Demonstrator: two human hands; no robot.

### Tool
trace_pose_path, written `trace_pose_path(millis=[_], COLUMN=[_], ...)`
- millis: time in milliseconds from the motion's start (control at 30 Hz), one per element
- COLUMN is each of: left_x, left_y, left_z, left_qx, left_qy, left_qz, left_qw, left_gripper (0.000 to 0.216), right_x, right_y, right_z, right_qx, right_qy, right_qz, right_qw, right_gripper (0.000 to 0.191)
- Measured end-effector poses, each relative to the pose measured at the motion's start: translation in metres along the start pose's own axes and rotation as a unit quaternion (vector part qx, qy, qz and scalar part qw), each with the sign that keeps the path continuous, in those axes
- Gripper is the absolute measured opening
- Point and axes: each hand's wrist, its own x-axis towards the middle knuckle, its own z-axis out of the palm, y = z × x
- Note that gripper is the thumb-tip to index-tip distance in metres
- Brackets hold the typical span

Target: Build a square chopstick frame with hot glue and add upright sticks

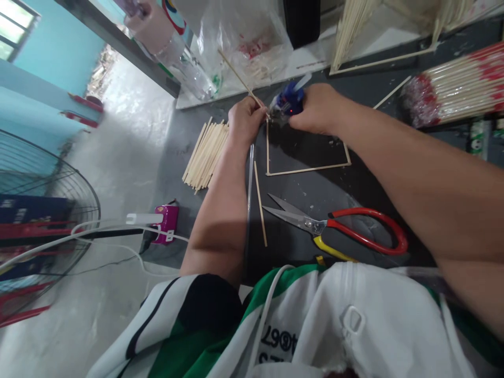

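Note:
Between the fingertips of my left hand [244, 119] is a thin wooden stick [237, 71] that slants up and away to the left. My right hand [321, 107] is wrapped round a blue glue gun [290, 100], which has a small red light and a whitish rod sticking out of it. The gun's tip sits close to my left fingertips, by a corner of a four-sided stick frame [309, 170] lying flat; my right hand partly covers its far side. A stack of sticks [207, 155] lies left of my left hand.
Open scissors [315, 224] with red and yellow handles lie near my body, beside a loose stick [260, 205] and a clear rod [250, 173]. Wrapped red-tipped sticks [460, 86] lie right. Behind are a bottle [185, 63] and plastic bag [252, 31]. A purple plug block [167, 223] with cables is left.

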Motion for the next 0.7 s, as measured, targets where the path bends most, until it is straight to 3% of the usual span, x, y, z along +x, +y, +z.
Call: trace_pose_path(millis=[133,267,567,700], left_x=[-0.001,-0.005,-0.01,-0.011], left_y=[0.0,0.006,0.012,0.013], left_z=[0.001,-0.003,-0.007,-0.007], left_qx=[-0.013,0.015,0.044,0.055], left_qy=[-0.002,0.009,0.02,0.016], left_qz=[-0.004,-0.008,-0.016,-0.02], left_qw=[1.0,1.0,0.999,0.998], left_gripper=[0.002,0.004,0.007,0.007], right_x=[-0.001,0.006,0.003,0.002], right_y=[0.006,0.022,0.015,0.016], right_z=[-0.017,-0.01,-0.006,-0.007], right_qx=[0.103,0.211,0.153,0.181], right_qy=[-0.002,0.018,-0.009,0.002], right_qz=[0.09,0.112,0.09,0.087], right_qw=[0.991,0.971,0.984,0.98], right_gripper=[0.02,0.015,0.013,0.009])
